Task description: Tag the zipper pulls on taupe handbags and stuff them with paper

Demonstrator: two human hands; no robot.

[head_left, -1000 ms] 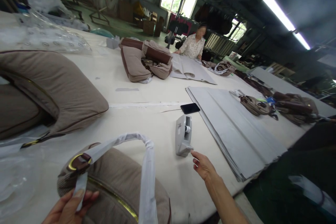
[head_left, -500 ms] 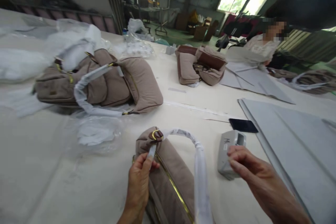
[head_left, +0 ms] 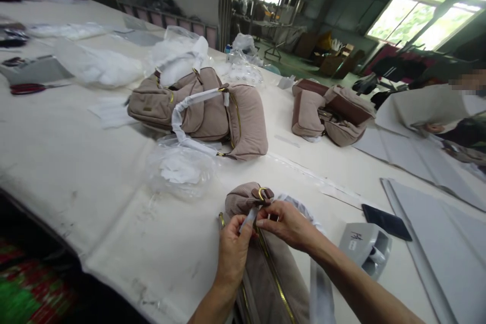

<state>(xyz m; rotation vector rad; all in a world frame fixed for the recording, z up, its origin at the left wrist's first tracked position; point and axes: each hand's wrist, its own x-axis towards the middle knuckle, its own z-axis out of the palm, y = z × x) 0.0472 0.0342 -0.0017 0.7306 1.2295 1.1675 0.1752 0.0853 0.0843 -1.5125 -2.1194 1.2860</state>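
Note:
A taupe handbag [head_left: 266, 273] with a gold zip lies in front of me on the white table [head_left: 94, 162]. Its handle [head_left: 317, 283] is wrapped in white paper. My left hand [head_left: 231, 253] pinches the loose end of the white wrapping strip [head_left: 246, 218] just below the gold ring [head_left: 261, 193]. My right hand [head_left: 286, 223] is closed in a pinch at the same spot by the ring, fingertips touching the strip. Whether tape is in those fingers is hidden.
A grey tape dispenser [head_left: 366, 253] and a black phone [head_left: 386, 221] lie to the right. Grey paper sheets [head_left: 436, 243] lie beyond. Two more piles of taupe bags [head_left: 212, 111] [head_left: 330, 116] and clear plastic bags [head_left: 178, 169] sit farther back. Another person's arm [head_left: 436, 126] shows at far right.
My right hand left the tape dispenser and came over to the ring end of the handle, meeting my left hand. My view swung left and down.

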